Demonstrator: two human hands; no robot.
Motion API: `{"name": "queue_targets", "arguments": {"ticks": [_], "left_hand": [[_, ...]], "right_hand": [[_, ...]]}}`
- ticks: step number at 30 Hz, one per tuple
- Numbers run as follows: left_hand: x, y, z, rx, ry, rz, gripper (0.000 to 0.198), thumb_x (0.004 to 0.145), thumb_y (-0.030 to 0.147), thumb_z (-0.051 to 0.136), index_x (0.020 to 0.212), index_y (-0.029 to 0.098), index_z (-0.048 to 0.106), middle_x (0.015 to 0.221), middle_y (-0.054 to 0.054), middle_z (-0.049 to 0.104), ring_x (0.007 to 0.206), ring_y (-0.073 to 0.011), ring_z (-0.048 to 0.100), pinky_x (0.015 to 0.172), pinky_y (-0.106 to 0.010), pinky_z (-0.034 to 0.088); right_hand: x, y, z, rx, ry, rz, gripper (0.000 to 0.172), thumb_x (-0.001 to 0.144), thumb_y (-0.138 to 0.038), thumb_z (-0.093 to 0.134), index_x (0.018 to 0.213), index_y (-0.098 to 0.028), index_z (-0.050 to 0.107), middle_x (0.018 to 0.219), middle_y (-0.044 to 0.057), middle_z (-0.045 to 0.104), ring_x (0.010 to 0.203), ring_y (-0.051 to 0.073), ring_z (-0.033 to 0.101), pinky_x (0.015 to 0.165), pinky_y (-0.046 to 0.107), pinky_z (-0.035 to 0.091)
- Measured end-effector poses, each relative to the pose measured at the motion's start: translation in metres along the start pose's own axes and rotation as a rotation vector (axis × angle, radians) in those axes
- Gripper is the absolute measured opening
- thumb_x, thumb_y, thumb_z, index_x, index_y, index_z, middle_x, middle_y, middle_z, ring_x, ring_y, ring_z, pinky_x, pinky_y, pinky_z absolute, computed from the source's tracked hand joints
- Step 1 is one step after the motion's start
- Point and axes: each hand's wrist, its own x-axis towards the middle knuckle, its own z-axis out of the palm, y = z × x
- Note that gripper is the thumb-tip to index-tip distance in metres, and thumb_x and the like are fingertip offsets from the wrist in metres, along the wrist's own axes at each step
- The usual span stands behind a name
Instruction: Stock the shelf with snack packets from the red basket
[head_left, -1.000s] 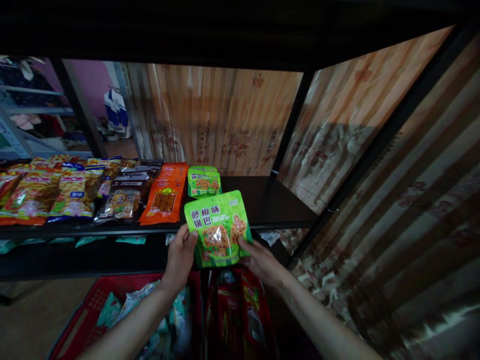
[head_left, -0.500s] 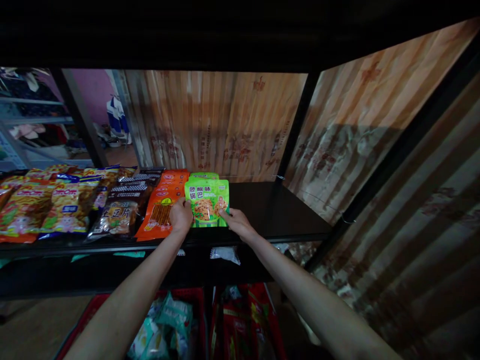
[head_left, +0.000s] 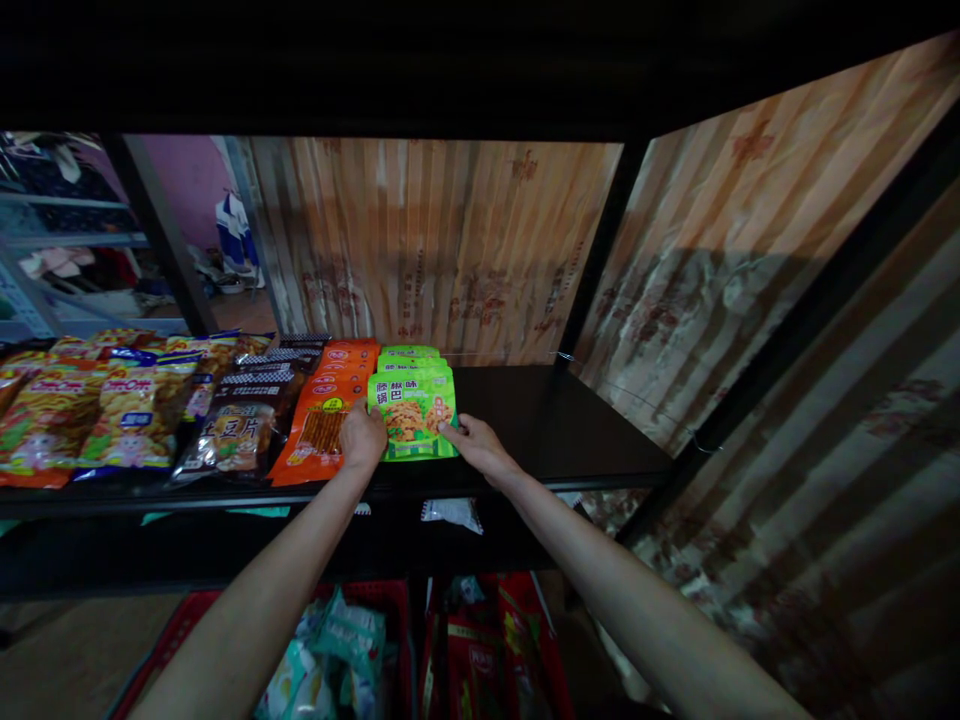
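A green snack bag (head_left: 411,412) with pictures of crisp pieces leans back on the black shelf (head_left: 555,425), in front of other green bags of the same kind. My left hand (head_left: 364,435) closes on its left edge, and my right hand (head_left: 480,447) pinches its right edge between thumb and fingers. Just left of my left hand lies a row of orange snack bags (head_left: 315,432), partly covered by that hand. Beside them are dark potato-chip bags (head_left: 238,430).
Yellow noodle-snack bags (head_left: 135,415) fill the shelf's left end. Black posts (head_left: 604,245) and thin wires bound the right side, with a patterned curtain (head_left: 450,240) behind. Below are a lower shelf and red baskets (head_left: 401,625) holding teal and red packages.
The green bag has come down and tilted back, so more of the green bags behind it shows. Both hands stay on its edges.
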Motion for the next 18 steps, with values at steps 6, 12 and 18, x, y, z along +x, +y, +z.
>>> {"name": "queue_targets", "arguments": {"ticks": [6,12,18], "left_hand": [[-0.008,-0.002,0.007,-0.035,0.03,0.032,0.044,0.088,0.025,0.04,0.128,0.01,0.05,0.118,-0.018,0.063,0.112,-0.0272,0.058,0.093,-0.037,0.045],[-0.017,0.002,0.018,0.012,0.075,0.161,0.052,0.092,0.033,0.031,0.137,0.008,0.041,0.14,-0.02,0.044,0.131,-0.0267,0.041,0.107,-0.04,0.035],[-0.025,0.008,0.025,0.133,0.025,0.228,0.058,0.092,0.041,0.033,0.138,0.007,0.041,0.146,-0.02,0.037,0.139,-0.0297,0.027,0.112,-0.044,0.024]], "right_hand": [[-0.002,-0.004,0.0,-0.052,0.027,-0.004,0.031,0.074,-0.05,0.059,0.071,-0.02,0.054,0.063,-0.003,0.051,0.057,0.01,0.043,0.051,0.022,0.03],[-0.002,-0.003,0.005,-0.023,0.043,-0.041,0.038,0.078,-0.048,0.057,0.104,-0.02,0.06,0.069,-0.002,0.056,0.061,0.012,0.05,0.055,0.023,0.037],[-0.006,-0.007,0.008,0.155,-0.025,0.019,0.035,0.078,-0.047,0.056,0.103,-0.021,0.057,0.069,-0.003,0.058,0.055,0.011,0.05,0.049,0.022,0.039]]}}
